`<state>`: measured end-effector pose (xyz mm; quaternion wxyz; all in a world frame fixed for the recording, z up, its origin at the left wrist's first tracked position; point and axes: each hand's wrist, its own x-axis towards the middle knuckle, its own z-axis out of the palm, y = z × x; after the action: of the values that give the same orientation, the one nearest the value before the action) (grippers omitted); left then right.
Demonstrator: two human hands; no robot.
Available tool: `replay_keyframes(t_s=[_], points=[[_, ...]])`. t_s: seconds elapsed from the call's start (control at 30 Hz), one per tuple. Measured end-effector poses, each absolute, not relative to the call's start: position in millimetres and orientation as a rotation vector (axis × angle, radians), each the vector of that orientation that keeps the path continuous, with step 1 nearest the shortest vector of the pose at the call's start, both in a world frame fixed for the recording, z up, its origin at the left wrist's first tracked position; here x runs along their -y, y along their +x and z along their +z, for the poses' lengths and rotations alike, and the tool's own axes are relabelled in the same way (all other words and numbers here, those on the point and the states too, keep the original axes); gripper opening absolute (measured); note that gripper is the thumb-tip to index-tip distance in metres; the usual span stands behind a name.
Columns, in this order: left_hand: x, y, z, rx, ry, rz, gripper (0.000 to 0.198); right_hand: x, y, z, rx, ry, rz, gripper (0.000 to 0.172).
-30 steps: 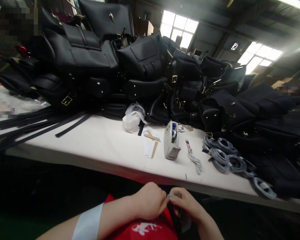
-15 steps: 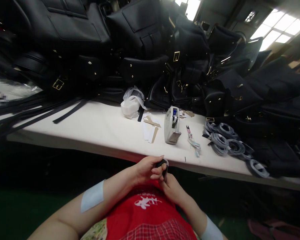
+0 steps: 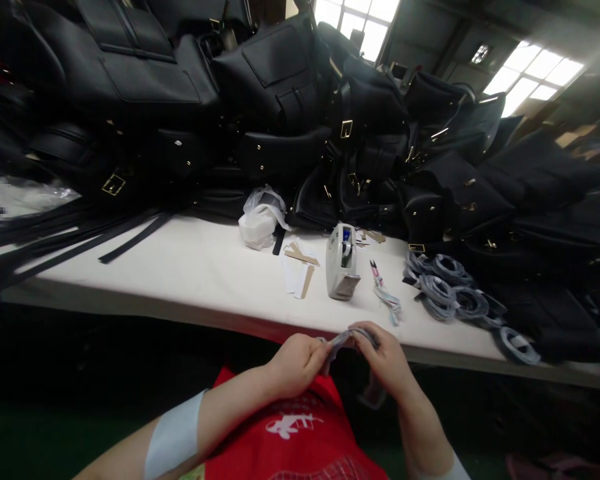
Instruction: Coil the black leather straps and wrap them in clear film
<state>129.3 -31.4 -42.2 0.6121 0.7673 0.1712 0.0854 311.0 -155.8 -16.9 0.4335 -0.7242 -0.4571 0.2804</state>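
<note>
Just off the table's front edge, both hands hold a dark strap wrapped in clear plastic (image 3: 341,340), which looks coiled and bends between them. My left hand (image 3: 296,365) is closed around its left end, with the thumb along the top. On the other end, my right hand (image 3: 386,357) pinches the strap between thumb and fingers. The far side of the coil is hidden behind the fingers. Beyond the hands stands a grey tape dispenser (image 3: 336,263). Small pink-handled snips (image 3: 376,272) lie to its right.
Several wrapped strap coils (image 3: 440,293) rest on the right of the white table (image 3: 180,287). Black bags (image 3: 275,67) with gold buckles are piled behind. Loose black straps (image 3: 135,237) lie at left, and a white plastic bag (image 3: 259,217) and card strips (image 3: 300,257) are mid-table.
My hands have moved apart, the right one going right and up. The strap, mostly hidden in the fingers before, now shows stretched between both hands. The camera view has shifted slightly.
</note>
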Motion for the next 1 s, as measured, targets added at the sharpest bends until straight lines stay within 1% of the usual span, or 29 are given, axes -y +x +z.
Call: replay_keyframes(t_s=[0.03, 0.07, 0.1, 0.13, 0.17, 0.27, 0.3, 0.37, 0.47, 0.53, 0.6, 0.67, 0.77, 0.83, 0.9, 0.97, 1.0], points=[[33.0, 129.9, -39.3, -0.417, 1.575, 0.099, 0.069, 154.8, 310.1, -17.7, 1.235, -1.873, 0.535, 0.028], [34.3, 130.5, -36.5, -0.433, 1.37, 0.026, 0.071, 154.3, 306.5, -19.3, 1.338, -1.89, 0.443, 0.032], [35.1, 131.3, -33.9, -0.436, 1.175, -0.022, 0.07, 154.2, 300.7, -21.8, 1.434, -1.867, 0.44, 0.039], [35.4, 132.2, -31.7, -0.426, 1.004, -0.042, 0.067, 154.0, 292.9, -25.3, 1.506, -1.82, 0.514, 0.042], [35.3, 133.4, -29.7, -0.408, 0.862, -0.03, 0.064, 153.5, 283.9, -29.7, 1.542, -1.772, 0.636, 0.041], [33.0, 138.2, -26.7, -0.377, 0.663, 0.139, 0.05, 149.4, 256.7, -45.2, 1.427, -1.718, 0.975, 0.022], [31.8, 139.4, -27.4, -0.395, 0.696, 0.232, 0.047, 147.9, 250.1, -49.2, 1.381, -1.702, 1.079, 0.022], [28.9, 139.0, -32.3, -0.45, 0.967, 0.43, 0.045, 147.2, 244.3, -52.1, 1.355, -1.593, 1.295, 0.031], [24.0, 129.8, -45.6, -0.454, 1.705, 0.65, 0.047, 154.1, 255.8, -43.3, 1.275, -1.291, 1.607, 0.037], [21.3, 121.9, -52.3, -0.37, 2.085, 0.678, 0.051, 160.2, 272.5, -33.7, 1.146, -1.2, 1.686, 0.043], [20.1, 117.3, -52.3, -0.305, 2.227, 0.609, 0.055, 162.7, 289.3, -26.0, 1.095, -1.296, 1.594, 0.044], [21.3, 117.3, -45.7, -0.321, 2.137, 0.458, 0.061, 160.0, 301.4, -22.5, 1.16, -1.516, 1.319, 0.035], [26.9, 121.7, -32.9, -0.401, 1.675, 0.137, 0.072, 151.1, 307.2, -24.2, 1.304, -1.755, 0.828, 0.024], [31.0, 124.0, -29.2, -0.401, 1.339, -0.037, 0.077, 147.0, 304.5, -28.2, 1.35, -1.786, 0.649, 0.023], [32.2, 125.1, -29.9, -0.376, 1.061, -0.071, 0.076, 145.8, 298.7, -32.8, 1.349, -1.735, 0.655, 0.026], [28.3, 125.6, -31.1, -0.364, 0.801, -0.006, 0.07, 146.0, 290.7, -37.2, 1.309, -1.626, 0.771, 0.035], [24.1, 125.9, -30.3, -0.361, 0.677, 0.027, 0.068, 145.9, 285.8, -38.9, 1.293, -1.578, 0.827, 0.037]])
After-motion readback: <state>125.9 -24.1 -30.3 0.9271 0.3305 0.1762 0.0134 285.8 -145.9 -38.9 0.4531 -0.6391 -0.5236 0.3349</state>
